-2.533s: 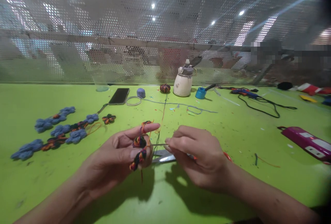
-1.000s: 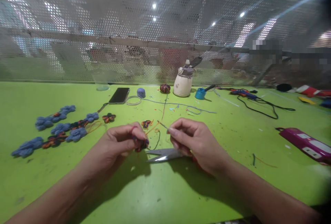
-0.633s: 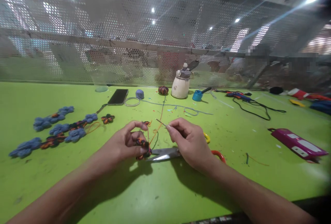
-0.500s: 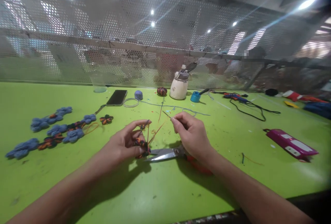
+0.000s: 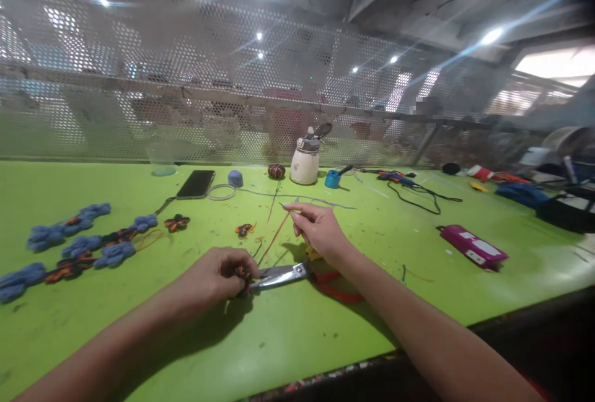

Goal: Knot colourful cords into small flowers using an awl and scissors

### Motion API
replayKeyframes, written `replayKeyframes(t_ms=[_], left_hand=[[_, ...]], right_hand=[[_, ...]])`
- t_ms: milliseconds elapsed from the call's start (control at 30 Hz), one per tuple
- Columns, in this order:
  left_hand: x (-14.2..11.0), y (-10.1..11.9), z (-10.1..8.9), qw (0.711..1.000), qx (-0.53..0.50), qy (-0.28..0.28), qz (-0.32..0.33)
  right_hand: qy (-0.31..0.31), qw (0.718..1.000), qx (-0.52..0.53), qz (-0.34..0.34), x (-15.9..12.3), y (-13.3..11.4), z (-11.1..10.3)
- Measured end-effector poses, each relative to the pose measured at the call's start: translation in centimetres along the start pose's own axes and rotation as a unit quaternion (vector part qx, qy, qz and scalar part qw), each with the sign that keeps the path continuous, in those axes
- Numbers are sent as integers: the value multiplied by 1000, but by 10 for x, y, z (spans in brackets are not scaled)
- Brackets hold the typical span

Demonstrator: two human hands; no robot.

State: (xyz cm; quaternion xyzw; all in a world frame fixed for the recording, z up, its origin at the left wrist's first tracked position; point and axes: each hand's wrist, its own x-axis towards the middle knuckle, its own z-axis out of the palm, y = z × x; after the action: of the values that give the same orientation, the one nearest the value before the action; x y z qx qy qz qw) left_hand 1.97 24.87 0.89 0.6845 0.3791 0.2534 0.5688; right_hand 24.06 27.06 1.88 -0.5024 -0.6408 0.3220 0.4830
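My left hand [image 5: 223,273] is closed around a small crocheted piece [image 5: 243,278] in dark and orange yarn, mostly hidden by the fingers. My right hand [image 5: 318,228] is raised to its right, pinching a thin crochet hook [image 5: 283,205] whose tip sticks out to the left. A taut reddish-orange yarn strand [image 5: 275,241] slants from the held piece up to the right fingers. Scissors [image 5: 283,276] with orange handles lie beneath the hands, blades pointing at the left hand. A small dark-and-orange crocheted flower [image 5: 244,230] lies just beyond the left hand.
Chains of blue and orange flowers [image 5: 83,244] lie at left, near a phone [image 5: 196,184]. Along the back stand yarn balls [image 5: 276,171], a whitish bottle [image 5: 304,165] and a blue pot [image 5: 333,179]. A magenta box [image 5: 473,246] and cables are at right.
The view has swung right. My left index finger has come down and the yarn stretched over it is gone. The strand now runs straight to my right hand. The loose flower has come into sight.
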Motion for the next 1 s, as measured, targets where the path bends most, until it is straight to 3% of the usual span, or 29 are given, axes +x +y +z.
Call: replayKeyframes(t_ms=[233, 300, 400, 500, 700, 833, 1000], left_hand=[[-1, -1, -7, 1000, 25, 14, -6], [0, 1, -11, 998, 57, 15, 33], [2, 7, -12, 984, 94, 108, 106], [3, 16, -5, 969, 93, 213, 85], [10, 30, 22, 985, 68, 136, 79], [22, 29, 31, 982, 56, 162, 77], [39, 12, 26, 976, 50, 194, 87]], right_hand=[[-25, 1000, -12, -10, -11, -14, 3], [-33, 999, -28, -32, -13, -16, 5], [-39, 996, -55, -53, -17, -16, 9], [-50, 994, -74, -64, -22, -18, 14], [-28, 983, -141, -114, -27, -21, 19], [-13, 978, -166, -122, -27, -20, 16], [-30, 980, -167, -104, -27, -17, 21]])
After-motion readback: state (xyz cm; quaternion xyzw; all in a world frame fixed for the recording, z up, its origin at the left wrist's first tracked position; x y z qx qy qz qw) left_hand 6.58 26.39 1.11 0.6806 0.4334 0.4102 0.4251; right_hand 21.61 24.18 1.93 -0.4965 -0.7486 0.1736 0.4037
